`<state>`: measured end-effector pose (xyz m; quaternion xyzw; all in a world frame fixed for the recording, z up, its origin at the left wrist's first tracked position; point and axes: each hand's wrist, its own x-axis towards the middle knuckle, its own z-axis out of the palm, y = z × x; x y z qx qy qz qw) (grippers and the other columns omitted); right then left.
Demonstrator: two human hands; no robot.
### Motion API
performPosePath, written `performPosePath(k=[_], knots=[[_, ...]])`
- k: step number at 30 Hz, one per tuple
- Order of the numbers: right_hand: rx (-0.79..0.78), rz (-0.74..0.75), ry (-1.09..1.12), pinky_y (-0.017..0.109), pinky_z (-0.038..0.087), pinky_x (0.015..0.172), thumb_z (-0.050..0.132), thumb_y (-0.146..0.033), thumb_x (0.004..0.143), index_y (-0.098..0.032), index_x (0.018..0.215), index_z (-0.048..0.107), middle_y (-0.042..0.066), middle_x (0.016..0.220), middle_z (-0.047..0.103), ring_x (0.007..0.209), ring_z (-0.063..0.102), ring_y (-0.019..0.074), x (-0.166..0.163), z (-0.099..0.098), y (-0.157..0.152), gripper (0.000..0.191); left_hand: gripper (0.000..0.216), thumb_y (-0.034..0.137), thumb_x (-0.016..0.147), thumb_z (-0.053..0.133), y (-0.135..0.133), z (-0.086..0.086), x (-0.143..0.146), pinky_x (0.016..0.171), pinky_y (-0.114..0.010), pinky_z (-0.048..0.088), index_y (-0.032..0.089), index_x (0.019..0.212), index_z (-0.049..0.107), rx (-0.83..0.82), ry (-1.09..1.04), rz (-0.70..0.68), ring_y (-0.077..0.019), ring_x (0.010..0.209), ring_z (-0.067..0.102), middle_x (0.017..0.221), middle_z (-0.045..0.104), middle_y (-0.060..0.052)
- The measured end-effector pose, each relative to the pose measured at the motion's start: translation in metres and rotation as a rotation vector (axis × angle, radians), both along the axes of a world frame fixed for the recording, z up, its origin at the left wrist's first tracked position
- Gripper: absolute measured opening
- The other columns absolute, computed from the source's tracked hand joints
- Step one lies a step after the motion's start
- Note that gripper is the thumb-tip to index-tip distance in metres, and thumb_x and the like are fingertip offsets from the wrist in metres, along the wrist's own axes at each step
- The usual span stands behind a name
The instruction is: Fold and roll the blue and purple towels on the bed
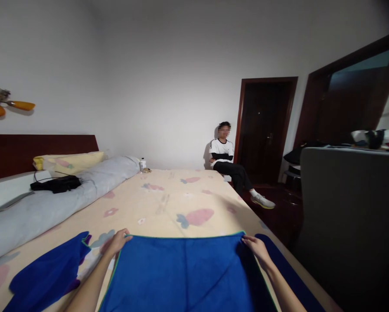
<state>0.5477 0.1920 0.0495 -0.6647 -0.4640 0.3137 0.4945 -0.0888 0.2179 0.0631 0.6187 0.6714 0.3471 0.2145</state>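
A blue cloth (168, 273) with green edging spreads over the near part of the bed, creased down its middle. My left hand (119, 241) pinches its far left corner, and my right hand (256, 247) pinches the far right corner. Between them the far edge runs almost straight. To the left of my left arm lies a second blue cloth (51, 273), crumpled, with some purple showing beneath it. A dark blue piece (285, 268) lies along the bed's right side, partly hidden behind my right arm.
The bed (168, 195) has a patterned cream sheet. A rolled grey quilt (96, 190), a black item (57, 183) and a yellow pillow (73, 162) lie along the headboard side. A white bottle (142, 165) stands at the far edge. A person (223, 151) sits beyond; a grey panel (350, 216) rises at right.
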Motion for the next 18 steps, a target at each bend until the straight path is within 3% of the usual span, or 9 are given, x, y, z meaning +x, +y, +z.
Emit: performPosePath(k=[5, 8, 12, 18], knots=[[0.036, -0.032, -0.055, 0.035, 0.053, 0.089, 0.057, -0.036, 0.061, -0.012, 0.092, 0.075, 0.013, 0.102, 0.075, 0.104, 0.067, 0.0280, 0.001, -0.006, 0.010, 0.043, 0.017, 0.034, 0.074, 0.066, 0.015, 0.008, 0.000, 0.073, -0.026, 0.046, 0.020, 0.068, 0.058, -0.036, 0.050, 0.102, -0.0203, 0.086, 0.064, 0.067, 0.063, 0.004], [0.028, -0.028, -0.078, 0.036, 0.054, 0.086, 0.055, -0.035, 0.061, -0.011, 0.092, 0.075, 0.014, 0.102, 0.075, 0.102, 0.068, 0.0285, 0.000, -0.011, 0.015, 0.044, 0.014, 0.031, 0.082, 0.066, 0.023, 0.007, 0.001, 0.079, -0.031, 0.049, 0.017, 0.082, 0.065, -0.119, 0.060, 0.171, -0.0205, 0.092, 0.064, 0.085, 0.068, 0.000], [0.024, -0.017, -0.110, 0.035, 0.052, 0.091, 0.053, -0.032, 0.061, -0.011, 0.095, 0.074, 0.014, 0.108, 0.073, 0.104, 0.068, 0.0270, -0.005, -0.016, 0.021, 0.045, 0.032, 0.038, 0.091, 0.060, 0.034, -0.002, 0.013, 0.083, -0.040, 0.055, 0.017, 0.115, 0.060, -0.240, 0.010, 0.232, -0.0204, 0.098, 0.063, 0.116, 0.063, -0.006], [0.015, -0.011, -0.183, 0.036, 0.048, 0.100, 0.052, -0.027, 0.062, -0.010, 0.106, 0.069, 0.016, 0.120, 0.068, 0.113, 0.064, 0.0252, -0.013, -0.021, 0.021, 0.051, 0.036, 0.037, 0.091, 0.059, 0.038, -0.019, 0.034, 0.085, -0.042, 0.055, 0.018, 0.121, 0.057, -0.239, -0.019, 0.216, -0.0215, 0.102, 0.062, 0.122, 0.060, -0.007]])
